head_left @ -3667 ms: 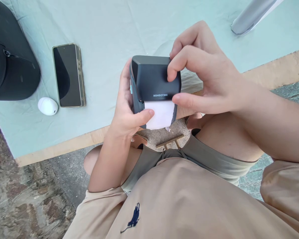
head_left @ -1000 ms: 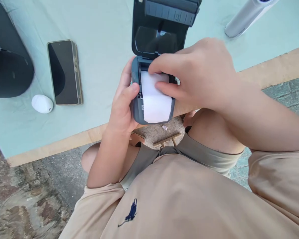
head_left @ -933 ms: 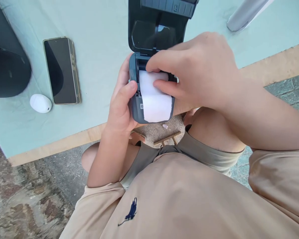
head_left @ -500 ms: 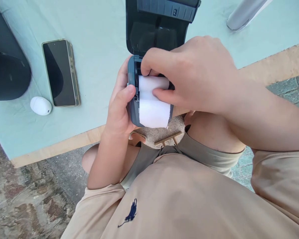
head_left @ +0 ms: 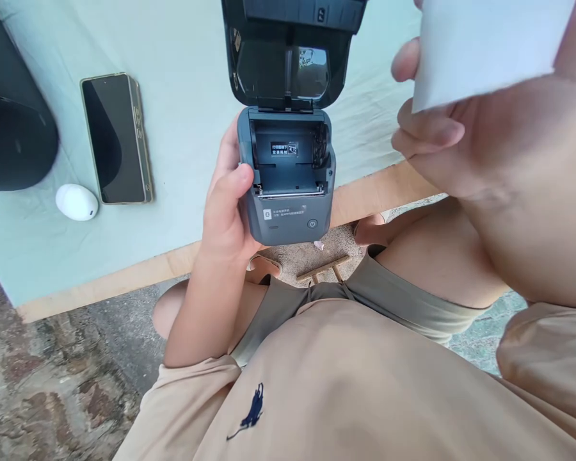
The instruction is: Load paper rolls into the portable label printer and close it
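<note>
My left hand grips a dark grey label printer by its left side, just above the table's front edge. Its lid is flipped up and back, and the paper bay shows bare with a small sticker inside. My right hand is raised close to the camera at the upper right and holds a white paper roll, well clear of the printer.
A pale green cloth covers the table, whose wooden edge shows in front. On it lie a phone, a white oval case, a black bag at the left. Stone floor below.
The lid was shut 3.7 s ago and is now open. My right hand has lifted the white paper roll out of the bay, up and to the right. The left hand keeps its grip.
</note>
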`<state>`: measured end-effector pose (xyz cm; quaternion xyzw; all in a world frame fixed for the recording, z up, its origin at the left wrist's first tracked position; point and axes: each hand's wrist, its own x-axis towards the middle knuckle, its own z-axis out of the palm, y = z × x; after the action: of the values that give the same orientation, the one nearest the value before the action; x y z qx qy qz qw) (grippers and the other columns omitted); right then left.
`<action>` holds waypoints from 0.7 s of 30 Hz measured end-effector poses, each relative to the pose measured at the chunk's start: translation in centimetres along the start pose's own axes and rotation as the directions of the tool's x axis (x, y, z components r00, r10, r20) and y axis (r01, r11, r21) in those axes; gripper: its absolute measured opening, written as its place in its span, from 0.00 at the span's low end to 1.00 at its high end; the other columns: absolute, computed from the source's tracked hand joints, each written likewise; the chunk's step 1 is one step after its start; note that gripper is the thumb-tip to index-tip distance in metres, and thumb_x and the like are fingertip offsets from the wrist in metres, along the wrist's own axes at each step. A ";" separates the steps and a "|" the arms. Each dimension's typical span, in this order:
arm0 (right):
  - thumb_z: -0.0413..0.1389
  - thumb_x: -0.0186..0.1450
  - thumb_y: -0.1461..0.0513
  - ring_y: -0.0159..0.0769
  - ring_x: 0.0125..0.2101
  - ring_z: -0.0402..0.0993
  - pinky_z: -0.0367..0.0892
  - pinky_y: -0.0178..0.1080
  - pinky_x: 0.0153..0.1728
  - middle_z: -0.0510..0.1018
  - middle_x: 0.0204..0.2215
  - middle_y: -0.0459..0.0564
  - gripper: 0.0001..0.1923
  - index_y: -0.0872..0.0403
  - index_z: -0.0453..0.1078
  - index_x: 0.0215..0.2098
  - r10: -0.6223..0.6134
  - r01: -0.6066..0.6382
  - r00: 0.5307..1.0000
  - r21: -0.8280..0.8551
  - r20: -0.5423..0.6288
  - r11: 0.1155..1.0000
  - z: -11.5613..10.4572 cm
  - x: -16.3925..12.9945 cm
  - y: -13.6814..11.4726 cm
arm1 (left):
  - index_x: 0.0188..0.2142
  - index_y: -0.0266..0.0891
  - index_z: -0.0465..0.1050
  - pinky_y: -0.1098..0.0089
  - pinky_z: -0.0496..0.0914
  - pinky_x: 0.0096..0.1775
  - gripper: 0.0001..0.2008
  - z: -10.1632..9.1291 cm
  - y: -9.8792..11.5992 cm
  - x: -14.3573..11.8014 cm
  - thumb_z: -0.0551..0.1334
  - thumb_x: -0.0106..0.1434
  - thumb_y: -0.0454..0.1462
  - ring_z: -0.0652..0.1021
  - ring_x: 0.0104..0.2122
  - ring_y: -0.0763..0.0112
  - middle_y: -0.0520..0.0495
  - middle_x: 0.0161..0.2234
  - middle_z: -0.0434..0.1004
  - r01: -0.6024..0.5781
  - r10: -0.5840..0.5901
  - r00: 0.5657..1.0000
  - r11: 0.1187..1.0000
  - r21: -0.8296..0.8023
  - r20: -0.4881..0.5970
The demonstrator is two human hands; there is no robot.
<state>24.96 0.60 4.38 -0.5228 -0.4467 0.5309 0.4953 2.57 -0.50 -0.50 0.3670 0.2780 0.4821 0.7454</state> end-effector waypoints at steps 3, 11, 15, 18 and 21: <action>0.64 0.46 0.44 0.21 0.23 0.61 0.47 0.31 0.14 0.64 0.28 0.43 0.29 0.53 0.62 0.35 0.043 -0.039 0.997 0.080 -0.060 0.996 -1.0 0.2 1.3 | 0.51 0.48 0.74 0.59 0.76 0.51 0.17 0.4 -0.1 0.1 0.66 0.63 0.44 0.78 0.50 0.57 0.53 0.47 0.81 0.003 -0.003 1.000 1.000 -0.030 -0.005; 0.62 0.64 0.48 0.29 0.38 0.76 0.70 0.39 0.40 0.74 0.37 0.44 0.19 0.51 0.64 0.42 -0.258 0.323 0.943 -0.387 0.212 0.864 -2.3 -1.2 1.8 | 0.48 0.50 0.75 0.61 0.78 0.48 0.15 1.3 -0.2 0.4 0.65 0.62 0.46 0.79 0.47 0.61 0.52 0.45 0.80 -0.003 0.005 0.996 1.000 0.028 -0.084; 0.59 0.67 0.52 0.32 0.51 0.71 0.66 0.41 0.53 0.73 0.52 0.44 0.17 0.47 0.65 0.51 -0.278 0.381 0.924 -0.694 0.263 0.610 -2.5 -1.0 2.0 | 0.47 0.51 0.75 0.61 0.78 0.47 0.15 1.3 -0.3 0.4 0.65 0.61 0.47 0.80 0.49 0.60 0.52 0.47 0.80 0.011 -0.004 0.994 0.998 0.061 -0.111; 0.59 0.65 0.52 0.37 0.49 0.74 0.66 0.45 0.51 0.77 0.46 0.45 0.23 0.46 0.61 0.56 -0.147 0.267 0.964 -0.766 0.223 0.585 -2.3 -0.6 2.3 | 0.48 0.50 0.75 0.60 0.79 0.47 0.16 1.0 -0.5 0.4 0.65 0.62 0.48 0.80 0.48 0.60 0.52 0.47 0.80 -0.010 0.014 0.996 0.999 0.037 -0.094; 0.62 0.63 0.52 0.38 0.53 0.75 0.67 0.44 0.53 0.74 0.54 0.47 0.30 0.47 0.59 0.60 -0.204 0.316 0.949 -0.707 0.242 0.633 -2.7 -0.5 2.2 | 0.50 0.50 0.75 0.61 0.79 0.47 0.16 0.6 -0.6 0.3 0.64 0.63 0.47 0.80 0.47 0.62 0.52 0.47 0.80 -0.024 0.025 0.998 1.000 0.016 -0.062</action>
<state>27.54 -0.25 2.14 -0.5692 -0.7265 0.2629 0.2811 3.45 -0.53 -0.64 0.3607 0.3003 0.5003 0.7276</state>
